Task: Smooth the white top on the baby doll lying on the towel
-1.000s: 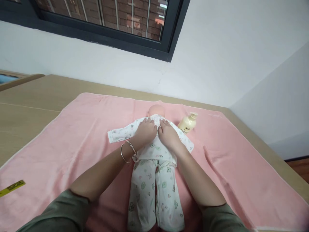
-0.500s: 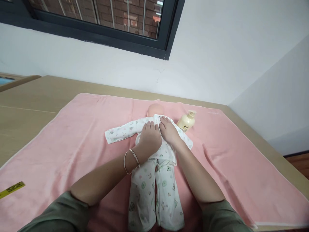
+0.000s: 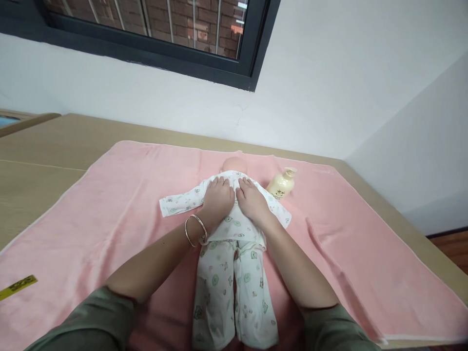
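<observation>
1. Doll (image 3: 234, 229) lies flat on the pink towel (image 3: 109, 204), approx. mid-towel, head end toward the wall, legs toward the person.
2. Long axis runs near-to-far, almost straight up the frame w/ a slight lean: head (image 3: 234, 165) at the far end, trouser cuffs at the near edge of view. Face not visible, so can't tell whether it lies face up or down.
3. Left hand (image 3: 218, 197) rests palm-down on the doll's upper torso, fingers spread flat over the printed top (image 3: 234, 224); no pinch or grasp showing. Two bangles (image 3: 195, 229) on that wrist.
4. Right hand (image 3: 250, 200) lies the same way just beside it, flat and open on the cloth, fingertips near the collar. The two hands nearly touch at the midline.
5. Done so far, judging from how things lie: the doll has top and trousers (image 3: 234, 292) on, left sleeve (image 3: 179, 202) stretched out sideways, trousers pulled straight, waistband up at the top's hem.
6. Left, as far as I can judge: smoothing or closing the top at chest/collar, since that's where both palms press. Any fastening is hidden under the hands, can't tell its state.
7. Cream pump bottle (image 3: 281, 184) lies tipped on the towel, just right of the doll's shoulder, apart from both hands.
8. Yellow strip (image 3: 17, 286) lies at the towel's near-left part, well apart. Wooden table (image 3: 54, 146) under the towel.
</observation>
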{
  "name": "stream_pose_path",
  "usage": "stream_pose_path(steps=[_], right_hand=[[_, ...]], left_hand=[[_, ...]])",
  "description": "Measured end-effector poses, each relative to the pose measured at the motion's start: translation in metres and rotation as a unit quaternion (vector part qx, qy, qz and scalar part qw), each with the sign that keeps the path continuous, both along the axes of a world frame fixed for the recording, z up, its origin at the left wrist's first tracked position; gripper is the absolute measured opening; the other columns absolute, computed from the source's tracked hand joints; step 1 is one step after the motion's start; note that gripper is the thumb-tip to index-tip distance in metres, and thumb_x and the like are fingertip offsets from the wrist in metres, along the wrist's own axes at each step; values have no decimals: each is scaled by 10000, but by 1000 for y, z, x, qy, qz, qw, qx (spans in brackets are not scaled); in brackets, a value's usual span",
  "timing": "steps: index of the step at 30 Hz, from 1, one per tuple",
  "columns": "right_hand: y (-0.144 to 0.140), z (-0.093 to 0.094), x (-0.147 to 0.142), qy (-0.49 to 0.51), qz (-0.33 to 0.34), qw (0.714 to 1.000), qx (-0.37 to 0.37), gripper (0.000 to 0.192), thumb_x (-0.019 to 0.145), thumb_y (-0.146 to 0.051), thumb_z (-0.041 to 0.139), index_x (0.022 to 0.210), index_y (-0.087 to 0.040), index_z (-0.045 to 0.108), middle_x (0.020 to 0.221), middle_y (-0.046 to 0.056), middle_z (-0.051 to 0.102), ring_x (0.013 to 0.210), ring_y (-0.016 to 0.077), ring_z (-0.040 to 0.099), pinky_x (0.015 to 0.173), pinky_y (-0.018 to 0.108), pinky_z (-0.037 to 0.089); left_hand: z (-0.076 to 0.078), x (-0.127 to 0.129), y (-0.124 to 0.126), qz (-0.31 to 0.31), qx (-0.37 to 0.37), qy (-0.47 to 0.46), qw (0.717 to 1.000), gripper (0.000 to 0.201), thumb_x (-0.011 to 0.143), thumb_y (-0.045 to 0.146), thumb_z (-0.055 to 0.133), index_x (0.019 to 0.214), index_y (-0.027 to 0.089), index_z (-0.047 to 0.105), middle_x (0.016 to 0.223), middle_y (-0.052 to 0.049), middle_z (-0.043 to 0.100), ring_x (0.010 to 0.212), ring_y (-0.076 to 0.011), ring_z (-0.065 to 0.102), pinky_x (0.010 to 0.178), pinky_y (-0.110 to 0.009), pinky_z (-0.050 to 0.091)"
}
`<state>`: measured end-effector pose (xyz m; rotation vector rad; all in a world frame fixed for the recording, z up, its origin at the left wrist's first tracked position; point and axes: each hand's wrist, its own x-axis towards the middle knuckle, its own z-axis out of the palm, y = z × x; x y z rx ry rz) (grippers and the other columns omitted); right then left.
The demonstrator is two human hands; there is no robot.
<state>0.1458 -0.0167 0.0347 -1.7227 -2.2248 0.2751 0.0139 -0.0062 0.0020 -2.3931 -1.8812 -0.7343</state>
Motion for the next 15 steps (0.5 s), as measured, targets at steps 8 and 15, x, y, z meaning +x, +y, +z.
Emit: stream_pose_path(steps=[8, 15], right_hand=[[9, -10, 3, 19, 4, 1000, 4, 575, 1038, -277, 307, 1518, 18, 419, 1601, 237, 382, 1533, 316, 295, 1263, 459, 232], [15, -10, 13, 53, 22, 998, -18, 596, 1029, -323, 342, 1539, -22, 403, 1623, 203, 357, 1550, 298, 258, 1270, 472, 218]], left_hand=[[2, 0, -2, -5, -4, -3, 1000, 463, 1003, 205, 320, 1295, 3, 617, 1393, -242, 617, 1357, -347, 523, 1128, -512, 391], [7, 1, -10, -26, -26, 11, 999, 363, 959, 184, 420, 1160, 38, 685, 1234, -255, 679, 1234, -340, 589, 1054, -492, 431]])
